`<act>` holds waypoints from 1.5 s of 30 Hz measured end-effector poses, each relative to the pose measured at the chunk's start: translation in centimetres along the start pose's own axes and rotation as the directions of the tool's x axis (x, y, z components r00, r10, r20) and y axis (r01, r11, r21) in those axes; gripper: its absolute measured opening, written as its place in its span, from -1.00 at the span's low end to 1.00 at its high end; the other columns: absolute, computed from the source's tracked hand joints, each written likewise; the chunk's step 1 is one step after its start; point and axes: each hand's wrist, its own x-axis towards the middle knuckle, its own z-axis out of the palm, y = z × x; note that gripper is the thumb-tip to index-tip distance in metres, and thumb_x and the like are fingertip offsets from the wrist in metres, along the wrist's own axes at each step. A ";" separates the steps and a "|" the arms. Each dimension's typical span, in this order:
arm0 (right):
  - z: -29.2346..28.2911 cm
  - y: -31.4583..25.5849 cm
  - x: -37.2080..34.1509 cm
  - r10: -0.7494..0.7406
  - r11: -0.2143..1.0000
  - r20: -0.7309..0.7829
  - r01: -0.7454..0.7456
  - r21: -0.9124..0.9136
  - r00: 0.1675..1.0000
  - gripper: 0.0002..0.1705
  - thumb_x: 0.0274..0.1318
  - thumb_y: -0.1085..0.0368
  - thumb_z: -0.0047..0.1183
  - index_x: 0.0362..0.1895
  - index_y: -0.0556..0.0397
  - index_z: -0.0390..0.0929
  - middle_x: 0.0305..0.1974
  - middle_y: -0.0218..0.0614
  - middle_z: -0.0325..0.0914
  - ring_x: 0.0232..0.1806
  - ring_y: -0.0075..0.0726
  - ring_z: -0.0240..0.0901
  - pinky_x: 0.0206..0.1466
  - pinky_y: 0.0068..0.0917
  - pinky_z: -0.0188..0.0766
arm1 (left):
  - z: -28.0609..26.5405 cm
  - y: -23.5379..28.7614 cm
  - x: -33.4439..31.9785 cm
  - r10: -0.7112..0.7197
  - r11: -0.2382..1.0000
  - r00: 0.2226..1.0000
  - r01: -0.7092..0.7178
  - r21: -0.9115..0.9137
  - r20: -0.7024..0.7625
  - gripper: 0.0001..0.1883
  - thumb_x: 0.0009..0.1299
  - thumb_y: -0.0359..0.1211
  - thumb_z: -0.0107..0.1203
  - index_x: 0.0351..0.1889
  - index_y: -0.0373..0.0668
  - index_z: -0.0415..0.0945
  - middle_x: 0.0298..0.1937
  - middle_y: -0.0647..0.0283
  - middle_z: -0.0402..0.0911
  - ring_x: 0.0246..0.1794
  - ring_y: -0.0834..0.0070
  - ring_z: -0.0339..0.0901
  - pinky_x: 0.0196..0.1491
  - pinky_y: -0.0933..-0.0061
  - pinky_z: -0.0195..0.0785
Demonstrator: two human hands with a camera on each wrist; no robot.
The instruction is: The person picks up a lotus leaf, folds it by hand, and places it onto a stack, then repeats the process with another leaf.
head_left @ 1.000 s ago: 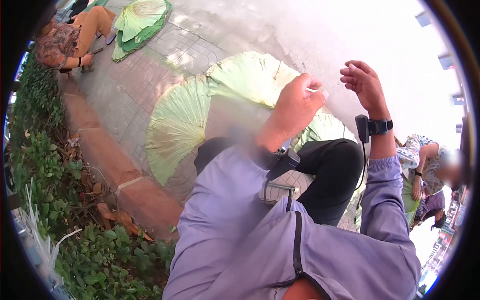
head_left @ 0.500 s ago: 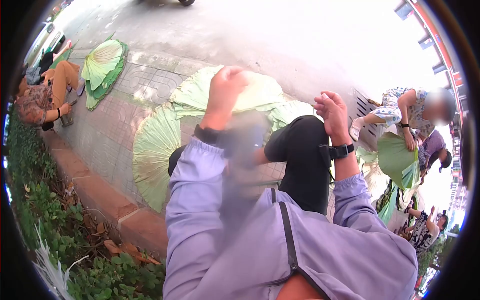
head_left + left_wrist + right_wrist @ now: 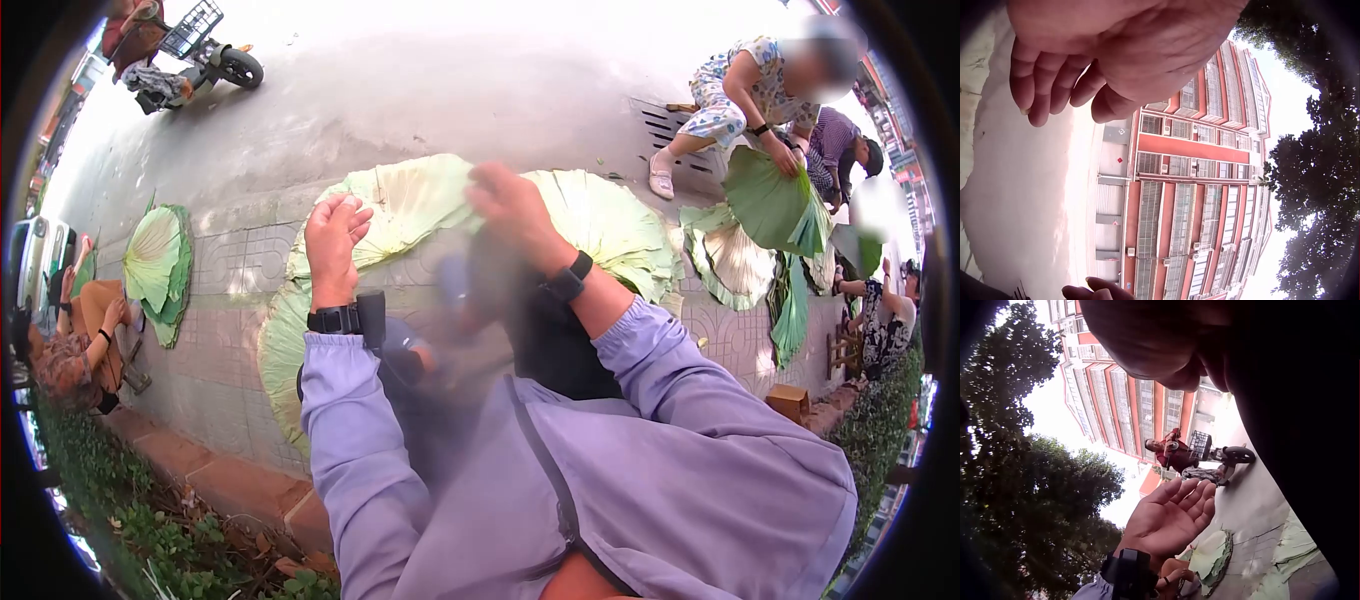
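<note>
My left hand (image 3: pixel 335 240) is raised over the leaves with nothing in it; the left wrist view shows its fingers (image 3: pixel 1041 87) loosely bent, and the right wrist view shows its palm turned up. Beside it, my right hand (image 3: pixel 520 215) is lifted too and blurred in the head view. No object shows in its fingers, which are dark and partly cut off in the right wrist view. Large pale green lotus leaves (image 3: pixel 410 205) lie spread on the pavement before my knees. More leaves overlap in a stack (image 3: pixel 600 225) beyond my right hand.
At the far left, a seated person (image 3: pixel 80 340) is near another leaf pile (image 3: pixel 155 265). On the right, a bending person (image 3: pixel 760 90) holds a big green leaf (image 3: pixel 765 195). A scooter (image 3: pixel 200 70) is on the road. A brick kerb (image 3: pixel 230 490) borders the bushes.
The head view has turned, bringing the scooter in at the upper left and more people at the right. Both my hands have shifted left in the view, still empty.
</note>
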 end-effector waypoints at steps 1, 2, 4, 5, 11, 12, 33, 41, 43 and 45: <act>0.3 0.3 0.0 -0.026 0.999 -0.011 0.026 0.042 1.000 -0.64 0.32 0.20 0.17 0.07 0.18 0.56 -0.27 -0.02 0.69 -0.22 -0.04 0.65 -0.09 -0.20 0.52 | 0.3 -0.1 0.1 -0.021 1.000 1.000 0.021 0.003 -0.004 -0.69 0.54 -0.31 0.12 0.15 -0.26 0.45 0.03 0.13 0.64 -0.05 0.36 0.68 -0.03 0.42 0.53; 0.7 1.1 -0.1 -0.052 0.995 -0.023 0.054 0.081 0.998 -0.65 0.31 0.20 0.18 0.05 0.17 0.56 -0.29 -0.01 0.69 -0.23 0.00 0.65 -0.10 -0.18 0.52 | 0.3 -0.3 0.2 -0.031 0.999 0.999 0.031 0.015 -0.009 -0.69 0.54 -0.30 0.12 0.15 -0.25 0.44 0.03 0.13 0.64 -0.05 0.35 0.68 -0.03 0.42 0.53; 1.2 2.4 -0.1 -0.165 0.985 -0.034 0.166 0.049 0.986 -0.66 0.29 0.19 0.18 0.03 0.16 0.57 -0.31 0.01 0.68 -0.24 0.06 0.65 -0.12 -0.15 0.52 | 0.1 -0.8 0.5 -0.047 0.998 0.999 0.048 0.034 -0.021 -0.68 0.54 -0.30 0.12 0.15 -0.25 0.44 0.02 0.14 0.64 -0.05 0.34 0.68 -0.03 0.41 0.53; 1.3 2.3 0.0 -0.246 0.969 -0.024 0.246 -0.021 0.969 -0.66 0.29 0.19 0.18 0.02 0.15 0.58 -0.31 0.02 0.67 -0.24 0.08 0.65 -0.13 -0.14 0.52 | 0.2 -0.7 0.4 -0.050 0.998 0.998 0.051 0.025 -0.021 -0.68 0.53 -0.29 0.14 0.15 -0.24 0.43 0.01 0.14 0.63 -0.05 0.33 0.68 -0.03 0.40 0.53; 0.7 -0.5 -0.6 -0.106 0.994 0.027 0.107 -0.016 0.994 -0.71 0.25 0.18 0.19 -0.07 0.09 0.59 -0.34 0.03 0.64 -0.25 0.17 0.61 -0.15 -0.06 0.49 | 0.5 -0.6 -0.2 -0.071 0.997 0.997 0.071 0.007 -0.044 -0.69 0.52 -0.31 0.16 0.12 -0.25 0.45 0.00 0.13 0.64 -0.04 0.32 0.68 -0.04 0.40 0.54; 0.8 -0.8 -0.8 -0.101 0.995 0.039 0.101 -0.013 0.994 -0.72 0.24 0.18 0.19 -0.08 0.09 0.59 -0.34 0.03 0.64 -0.26 0.18 0.61 -0.15 -0.06 0.49 | 0.3 -0.4 -0.3 -0.075 0.997 0.997 0.075 0.015 -0.037 -0.69 0.54 -0.29 0.15 0.12 -0.24 0.44 0.02 0.11 0.63 0.00 0.29 0.68 -0.01 0.37 0.54; 4.2 -5.1 -2.3 -0.149 0.988 0.184 0.137 0.076 0.971 -0.72 0.29 0.25 0.17 -0.03 0.17 0.59 -0.35 0.03 0.64 -0.31 0.08 0.62 -0.21 -0.17 0.49 | -1.4 1.6 -7.5 0.007 0.912 0.999 0.010 -0.411 0.042 -0.72 0.57 -0.30 0.10 0.12 -0.29 0.48 0.04 0.07 0.67 0.04 0.28 0.66 0.11 0.27 0.57; 4.5 -3.7 -1.1 -0.041 0.999 0.282 0.031 0.040 0.959 -0.66 0.31 0.26 0.18 0.08 0.19 0.57 -0.31 -0.28 0.62 -0.26 -0.43 0.52 -0.12 -0.40 0.48 | -2.8 1.1 -7.6 -0.011 0.926 1.000 0.007 -0.377 -0.007 -0.75 0.57 -0.33 0.11 0.08 -0.28 0.49 -0.03 0.06 0.68 -0.04 0.27 0.69 0.03 0.27 0.58; 4.8 -3.5 -0.8 -0.034 0.999 0.285 0.024 0.037 0.958 -0.67 0.32 0.27 0.18 0.06 0.20 0.57 -0.36 -0.34 0.57 -0.29 -0.50 0.45 -0.16 -0.44 0.45 | -3.2 0.9 -7.4 -0.006 0.924 1.000 0.000 -0.382 -0.014 -0.75 0.56 -0.32 0.12 0.08 -0.28 0.49 -0.03 0.07 0.68 -0.03 0.27 0.69 0.03 0.27 0.58; 5.1 -3.5 -0.7 -0.044 0.999 0.284 0.041 0.018 0.958 -0.69 0.32 0.28 0.18 0.04 0.21 0.57 -0.39 -0.38 0.53 -0.32 -0.54 0.40 -0.19 -0.46 0.43 | -3.5 1.1 -7.4 -0.005 0.922 1.000 0.000 -0.386 -0.013 -0.74 0.55 -0.32 0.13 0.08 -0.27 0.49 -0.03 0.08 0.67 -0.03 0.27 0.68 0.03 0.27 0.57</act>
